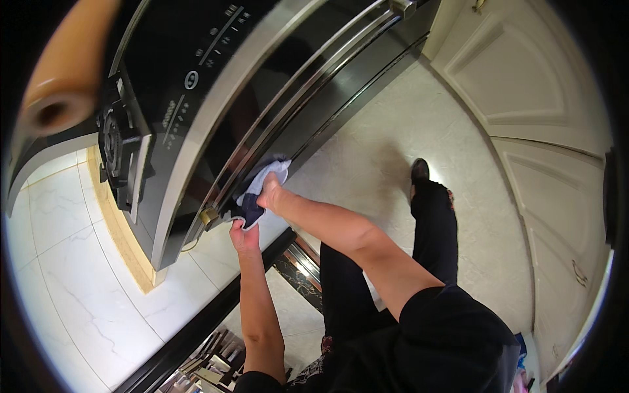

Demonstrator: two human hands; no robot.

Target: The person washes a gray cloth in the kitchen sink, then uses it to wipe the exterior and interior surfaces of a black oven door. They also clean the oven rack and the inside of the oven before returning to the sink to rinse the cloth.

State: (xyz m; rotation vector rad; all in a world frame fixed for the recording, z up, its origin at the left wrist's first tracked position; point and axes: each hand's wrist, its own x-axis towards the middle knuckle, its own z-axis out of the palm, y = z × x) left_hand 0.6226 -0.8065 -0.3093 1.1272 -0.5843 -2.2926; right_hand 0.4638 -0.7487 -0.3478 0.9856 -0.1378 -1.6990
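A dark blue and light grey cloth (253, 206) is spread against the lower front of a black and steel stove unit (314, 118), below its long metal handle bar (295, 93). My right hand (271, 191) presses on the cloth's upper part, its fingers partly hidden in the folds. With my left hand (244, 236) I pinch the cloth's lower edge, close to the brass-coloured end of the handle bar (209, 215).
White marble-look wall tiles (88, 265) and a black door frame (216, 304) stand at the left. Cream cabinet doors (530, 88) line the right. A blurred orange-brown rounded object (69, 64) looms at upper left, over the burner grate (118, 147). My shoe (420, 171) is on the pale floor.
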